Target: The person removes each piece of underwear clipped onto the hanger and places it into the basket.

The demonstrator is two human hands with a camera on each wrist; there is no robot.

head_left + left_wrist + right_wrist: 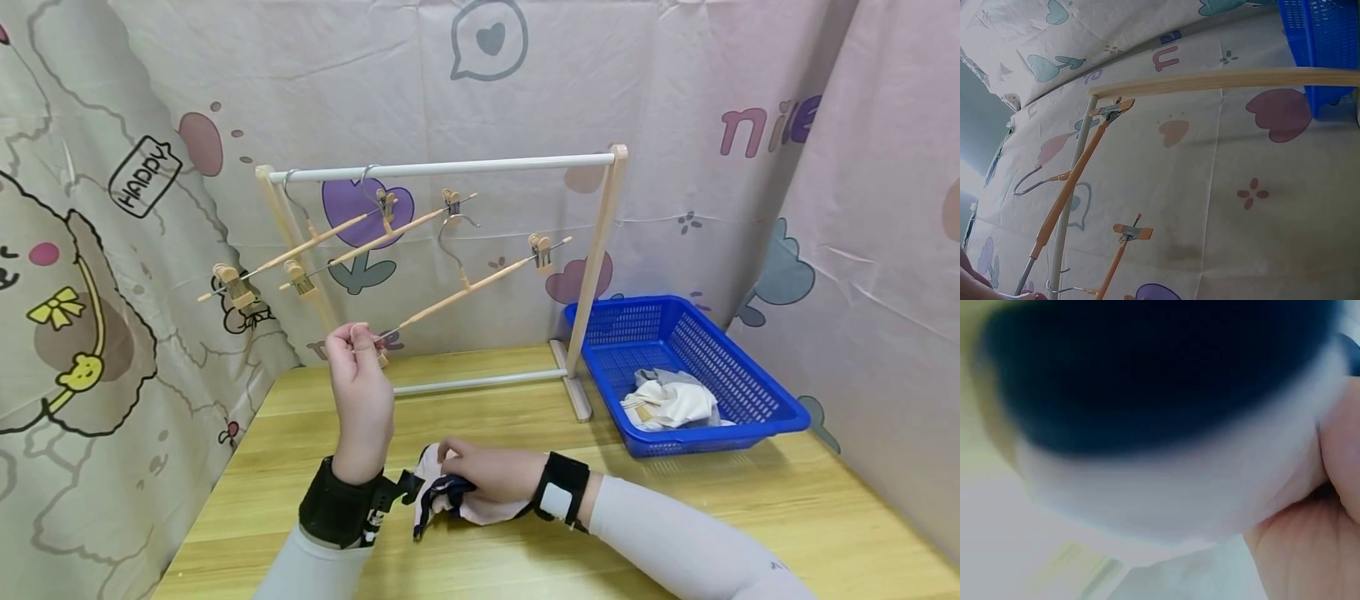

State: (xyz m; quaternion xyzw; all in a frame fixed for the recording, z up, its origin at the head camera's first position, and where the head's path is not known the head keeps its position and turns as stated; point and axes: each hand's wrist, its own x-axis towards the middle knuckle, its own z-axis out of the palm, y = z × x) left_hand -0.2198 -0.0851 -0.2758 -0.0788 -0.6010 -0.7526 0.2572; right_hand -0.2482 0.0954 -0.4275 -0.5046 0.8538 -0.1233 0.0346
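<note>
My left hand (362, 392) pinches the left end of a wooden clip hanger (467, 290), where one clip is mostly hidden by the fingers. This hanger slants up to the right in front of the rack, its metal hook off the bar. In the left wrist view the same hanger (1063, 200) reaches up from the fingertips at the lower left corner. Low over the table, my right hand (498, 475) grips a bunched pink cloth item with navy trim (491, 511). Close up in the right wrist view, that cloth (1160, 494) is blurred; its kind is unclear.
A rack with a white top bar (495, 166) stands on the wooden table (300, 492). Two more clip hangers, a left one (330, 233) and a right one (390, 237), hang at its left. On the right, a blue basket (738, 354) holds white cloth (675, 402).
</note>
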